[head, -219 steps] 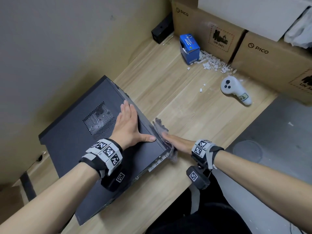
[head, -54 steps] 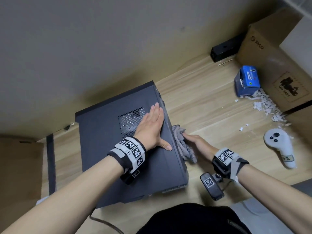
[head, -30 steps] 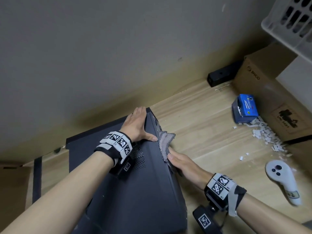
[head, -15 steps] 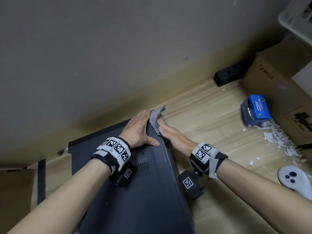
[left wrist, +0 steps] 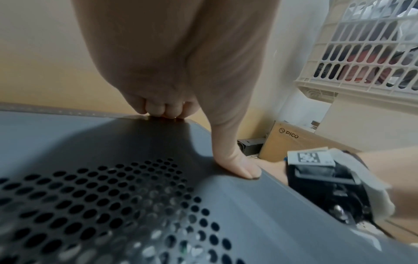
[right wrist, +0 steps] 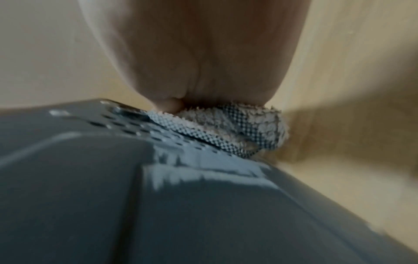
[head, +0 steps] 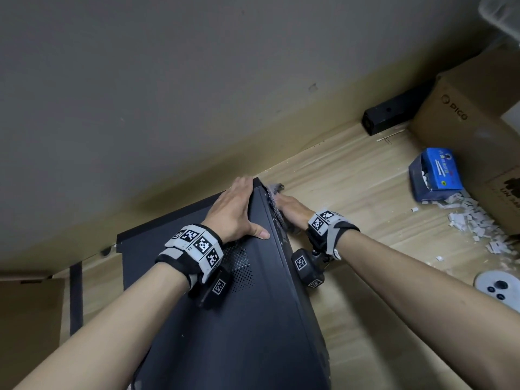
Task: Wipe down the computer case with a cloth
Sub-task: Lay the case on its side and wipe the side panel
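Observation:
A dark grey computer case point(head: 239, 319) lies on the wooden desk point(head: 351, 178), its perforated vent facing up. My left hand point(head: 233, 212) presses on the top at the far right corner, fingertips at the far edge and thumb spread on the panel point(left wrist: 237, 167). My right hand point(head: 291, 206) holds a grey mesh cloth point(head: 274, 192) flat against the case's right side near that same corner. In the right wrist view the cloth point(right wrist: 237, 128) is bunched between the palm point(right wrist: 203, 53) and the case point(right wrist: 90, 196). Most of the cloth is hidden.
The wall runs close behind the case. A small black block point(head: 389, 115) and a PICO cardboard box point(head: 464, 130) stand at the back right. A blue box point(head: 434, 174) has spilled white bits point(head: 472, 220); a white controller point(head: 498, 288) lies right. A white basket point(left wrist: 366, 44) hangs above.
My right hand slid the cloth along the case's right side from the near end to the far corner. My left hand shifted from over the vent to the far corner of the top.

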`<move>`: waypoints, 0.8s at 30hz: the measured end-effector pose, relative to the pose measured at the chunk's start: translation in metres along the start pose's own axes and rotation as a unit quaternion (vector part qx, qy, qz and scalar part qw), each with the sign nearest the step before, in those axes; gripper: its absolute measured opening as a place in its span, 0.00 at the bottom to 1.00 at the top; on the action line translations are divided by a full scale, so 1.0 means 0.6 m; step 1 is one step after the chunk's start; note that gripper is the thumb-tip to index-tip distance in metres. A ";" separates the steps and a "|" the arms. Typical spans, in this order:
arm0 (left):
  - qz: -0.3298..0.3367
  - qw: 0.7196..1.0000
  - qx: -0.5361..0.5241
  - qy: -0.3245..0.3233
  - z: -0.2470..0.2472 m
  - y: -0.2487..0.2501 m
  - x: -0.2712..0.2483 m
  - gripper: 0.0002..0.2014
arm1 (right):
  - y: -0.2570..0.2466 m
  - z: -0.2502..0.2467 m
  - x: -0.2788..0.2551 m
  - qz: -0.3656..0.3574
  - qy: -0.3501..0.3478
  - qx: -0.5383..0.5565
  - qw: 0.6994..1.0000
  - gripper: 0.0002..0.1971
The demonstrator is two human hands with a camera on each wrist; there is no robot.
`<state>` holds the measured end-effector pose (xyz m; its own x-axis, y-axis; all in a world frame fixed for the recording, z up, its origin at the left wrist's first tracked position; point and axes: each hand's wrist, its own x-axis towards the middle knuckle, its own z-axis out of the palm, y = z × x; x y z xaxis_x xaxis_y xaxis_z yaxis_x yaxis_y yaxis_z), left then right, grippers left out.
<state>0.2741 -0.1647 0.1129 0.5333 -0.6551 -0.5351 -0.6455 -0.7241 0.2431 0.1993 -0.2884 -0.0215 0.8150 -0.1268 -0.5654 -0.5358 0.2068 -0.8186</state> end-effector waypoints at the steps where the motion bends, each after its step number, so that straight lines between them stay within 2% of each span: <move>1: 0.002 1.000 0.003 0.000 0.000 0.001 0.000 0.68 | 0.020 0.000 0.011 0.007 0.006 -0.003 1.000 0.30; 2: 0.001 1.000 0.001 -0.001 0.000 0.001 0.000 0.68 | 0.055 -0.002 0.035 0.012 0.009 0.003 1.000 0.32; 4: -0.001 1.000 0.001 0.000 0.000 0.002 0.001 0.68 | 0.078 0.000 0.029 0.006 0.019 0.001 1.000 0.32; 7: -0.007 1.000 0.016 0.001 -0.003 0.007 0.003 0.69 | 0.040 0.012 -0.056 -0.010 0.045 -0.001 0.999 0.26; 10: -0.018 0.999 0.028 -0.003 -0.006 0.014 0.006 0.70 | 0.039 0.012 -0.126 -0.042 0.051 0.002 0.998 0.22; 13: -0.017 0.999 0.043 -0.007 -0.007 0.018 0.009 0.71 | 0.040 0.013 -0.195 -0.060 0.026 0.029 0.997 0.15; 16: -0.021 0.999 0.042 -0.014 -0.009 0.018 0.008 0.70 | 0.051 0.021 -0.234 -0.068 0.010 0.081 0.994 0.12; 20: -0.022 0.999 0.038 -0.016 -0.010 0.019 0.006 0.70 | 0.062 0.038 -0.235 -0.048 -0.002 0.140 0.989 0.21; 24: -0.020 0.999 0.036 -0.011 -0.009 0.021 0.005 0.69 | 0.012 0.031 -0.189 -0.028 -0.018 0.113 0.993 0.27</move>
<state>0.2707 -0.1771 0.1187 0.5473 -0.6211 -0.5610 -0.6622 -0.7312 0.1637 0.1070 -0.2543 0.0388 0.8518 -0.1094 -0.5122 -0.4297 0.4131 -0.8029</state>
